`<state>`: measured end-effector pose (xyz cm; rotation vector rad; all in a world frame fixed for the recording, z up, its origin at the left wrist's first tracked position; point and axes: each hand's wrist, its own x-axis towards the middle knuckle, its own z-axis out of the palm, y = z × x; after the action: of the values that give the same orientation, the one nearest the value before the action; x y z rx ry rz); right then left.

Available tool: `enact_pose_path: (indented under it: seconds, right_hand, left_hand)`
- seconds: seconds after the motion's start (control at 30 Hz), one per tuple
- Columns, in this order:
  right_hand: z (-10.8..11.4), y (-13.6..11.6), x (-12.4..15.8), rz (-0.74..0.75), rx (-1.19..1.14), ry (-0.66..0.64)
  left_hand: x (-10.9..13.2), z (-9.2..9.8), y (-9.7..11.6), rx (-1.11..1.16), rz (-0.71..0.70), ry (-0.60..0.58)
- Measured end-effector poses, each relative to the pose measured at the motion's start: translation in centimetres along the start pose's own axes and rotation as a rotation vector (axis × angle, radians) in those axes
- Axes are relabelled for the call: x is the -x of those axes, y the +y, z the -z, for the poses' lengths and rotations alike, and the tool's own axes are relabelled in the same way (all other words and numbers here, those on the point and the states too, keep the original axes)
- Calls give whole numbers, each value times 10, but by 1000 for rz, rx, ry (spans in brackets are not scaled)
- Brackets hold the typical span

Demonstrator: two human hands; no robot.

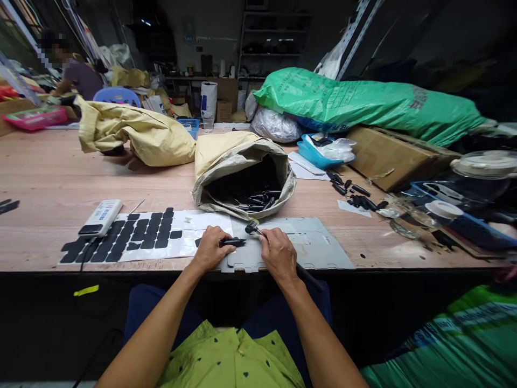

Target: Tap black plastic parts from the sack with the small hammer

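My left hand (210, 248) is closed on a slim black plastic piece (234, 242), holding it low over a grey board (323, 245) at the table's front edge. In my right hand (279, 253) is a small hammer (252, 227); its head points left, and the dark handle runs back under my wrist. A gap separates the hammer head from the black piece. Just beyond my hands lies a yellowish sack (226, 148) with its mouth open, several black pieces (258, 200) showing inside. Left of my left hand is a white sheet (189, 223) bearing rows of black stickers (139, 231).
A white device (100, 218) rests on the stickers. At right are loose black parts (361, 202), a cardboard box (388, 156) and plastic containers (484, 167). Behind them lies a green sack (363, 105). Another yellow sack (137, 132) is at left, and a person (78, 75) sits farther back.
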<state>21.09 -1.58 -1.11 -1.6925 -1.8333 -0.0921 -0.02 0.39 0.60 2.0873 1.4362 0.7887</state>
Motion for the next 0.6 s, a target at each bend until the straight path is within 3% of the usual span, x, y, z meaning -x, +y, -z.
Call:
enact_pose_path:
  seconds: [0.13,0.23,0.33,0.6]
  right_hand:
    - [13,-18,10,-2,-298,57]
    - [18,-32,18,50,-428,-6]
    - [18,-39,23,91,-426,-58]
    - [20,-48,21,174,-357,2]
  left_hand:
    - [-1,-4,-2,-22,-15,-17]
    - [-1,-6,-3,-15,-15,12]
    - [1,-8,-4,9,1,67]
    - [1,-11,-6,45,39,112]
